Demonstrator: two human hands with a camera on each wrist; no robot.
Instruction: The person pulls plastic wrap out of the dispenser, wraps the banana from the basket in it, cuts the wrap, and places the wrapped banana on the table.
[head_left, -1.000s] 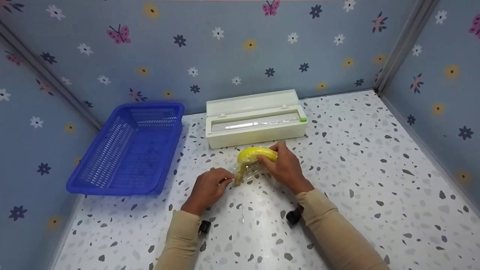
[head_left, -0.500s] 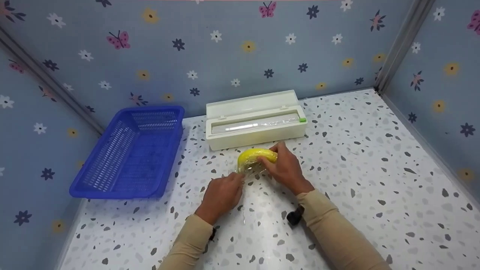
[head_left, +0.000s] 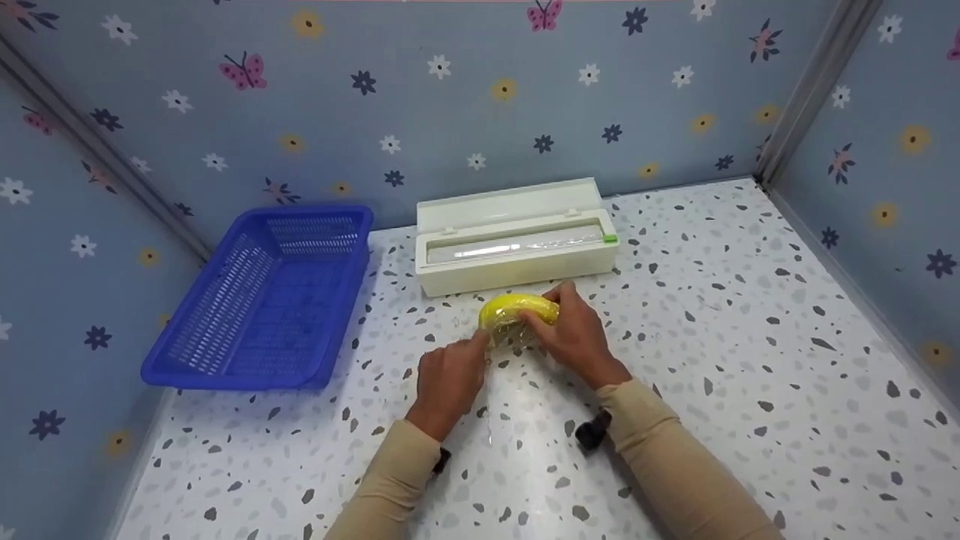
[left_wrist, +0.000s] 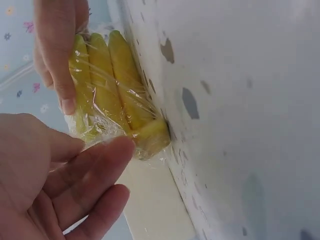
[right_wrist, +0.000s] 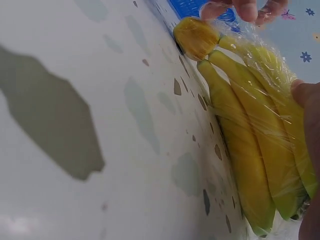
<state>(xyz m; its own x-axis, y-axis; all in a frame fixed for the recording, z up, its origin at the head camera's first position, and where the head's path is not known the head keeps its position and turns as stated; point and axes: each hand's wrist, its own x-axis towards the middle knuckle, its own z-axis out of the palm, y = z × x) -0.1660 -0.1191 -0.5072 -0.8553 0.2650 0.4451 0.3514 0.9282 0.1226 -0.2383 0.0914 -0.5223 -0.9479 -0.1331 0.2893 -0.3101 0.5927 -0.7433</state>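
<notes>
A bunch of yellow bananas (head_left: 511, 303) stands on the speckled tabletop, wrapped in clear cling film (right_wrist: 260, 95). My right hand (head_left: 581, 341) grips the bunch at its tip end, thumb on the near side and fingers beyond. At the stem end my left hand (head_left: 452, 381) pinches the film between thumb and forefinger; the other fingers are loosely bent in the left wrist view. Film lies tight over the bananas (left_wrist: 102, 82) and crumples near the left fingertips. Part of the stem is hidden behind the left hand in the head view.
Behind the bananas stands a white cling film dispenser box (head_left: 517, 271), its lid raised, a film roll (head_left: 517, 246) inside. A blue plastic basket (head_left: 330, 352) sits at the left. Patterned walls (head_left: 480, 97) enclose the speckled table (head_left: 720, 330).
My left hand has moved right and up from beside the stem, and now pinches film close to the bananas. The right hand keeps its grip in about the same place.
</notes>
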